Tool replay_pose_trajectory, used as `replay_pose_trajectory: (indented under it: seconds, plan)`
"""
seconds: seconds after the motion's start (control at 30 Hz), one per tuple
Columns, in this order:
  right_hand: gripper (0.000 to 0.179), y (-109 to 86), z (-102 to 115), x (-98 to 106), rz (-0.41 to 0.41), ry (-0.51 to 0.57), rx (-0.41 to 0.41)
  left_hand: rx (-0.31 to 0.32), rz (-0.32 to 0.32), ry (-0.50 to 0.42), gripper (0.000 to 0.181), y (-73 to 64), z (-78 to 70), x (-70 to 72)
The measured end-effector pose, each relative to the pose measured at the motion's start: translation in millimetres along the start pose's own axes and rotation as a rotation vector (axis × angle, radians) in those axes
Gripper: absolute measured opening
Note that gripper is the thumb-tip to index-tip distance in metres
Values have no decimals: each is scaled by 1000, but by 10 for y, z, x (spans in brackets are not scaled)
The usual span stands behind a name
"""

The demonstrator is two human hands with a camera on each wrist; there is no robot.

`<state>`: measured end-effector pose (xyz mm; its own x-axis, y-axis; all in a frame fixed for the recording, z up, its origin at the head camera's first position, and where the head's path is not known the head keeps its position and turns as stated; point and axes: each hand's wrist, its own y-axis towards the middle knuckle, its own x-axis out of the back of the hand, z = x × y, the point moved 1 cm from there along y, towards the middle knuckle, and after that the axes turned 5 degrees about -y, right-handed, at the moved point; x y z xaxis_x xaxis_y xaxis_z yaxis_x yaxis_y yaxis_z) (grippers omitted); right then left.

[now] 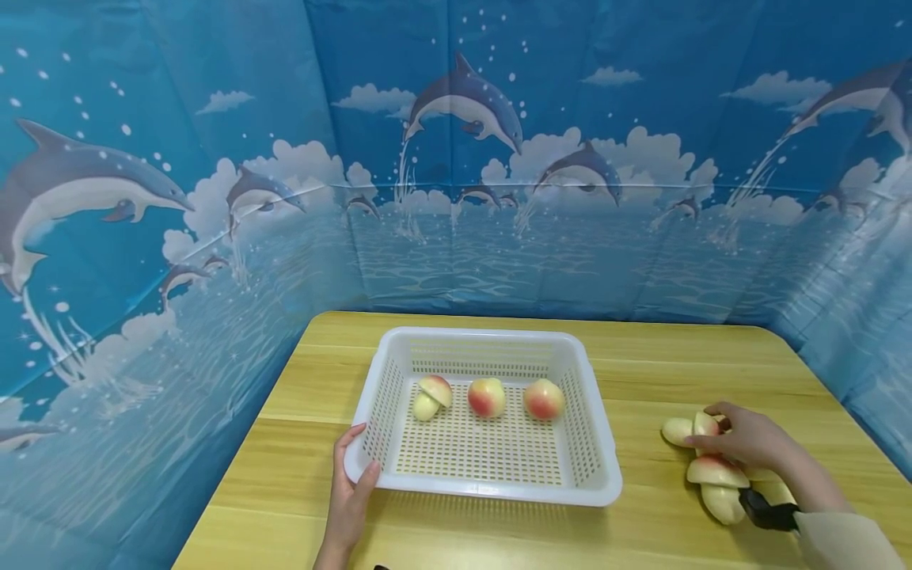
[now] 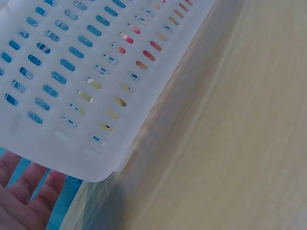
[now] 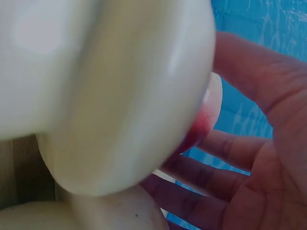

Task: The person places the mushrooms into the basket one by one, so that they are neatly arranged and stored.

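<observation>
My left hand (image 1: 347, 495) grips the near-left corner of a white plastic basket (image 1: 484, 492), thumb at the front rim and fingers along the left side. In the left wrist view, fingers (image 2: 36, 189) show beside the basket's slotted wall (image 2: 72, 72). At the right, my right hand (image 1: 758, 439) pinches the red-and-cream cap of a toy mushroom (image 1: 705, 425), its stem pointing left. A second toy mushroom (image 1: 716, 473) lies just in front, under the hand. Large pale mushroom parts (image 3: 129, 105) fill much of the right wrist view, partly hiding the fingertips.
Inside the basket lie a toy mushroom (image 1: 432, 396) and two round red-and-yellow pieces resembling peaches, one in the middle (image 1: 487, 397) and one rightward (image 1: 544, 400). Another pale piece (image 1: 775, 489) is partly hidden beneath the right wrist. A dolphin-printed curtain (image 1: 499, 253) surrounds the wooden table (image 1: 663, 364).
</observation>
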<state>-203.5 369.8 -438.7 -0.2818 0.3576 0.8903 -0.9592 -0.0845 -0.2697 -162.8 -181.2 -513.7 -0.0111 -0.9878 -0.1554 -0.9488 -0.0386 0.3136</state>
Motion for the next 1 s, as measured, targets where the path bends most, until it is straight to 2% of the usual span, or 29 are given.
replay_pose_trajectory:
  seconds: [0.77, 1.0]
  plan:
    - [80, 10, 55, -45, -74, -2, 1, -11, 2, -20, 50, -7, 3, 1]
    - [79, 8, 66, -48, -78, 0, 5, -14, 24, -28, 50, -8, -3, -3]
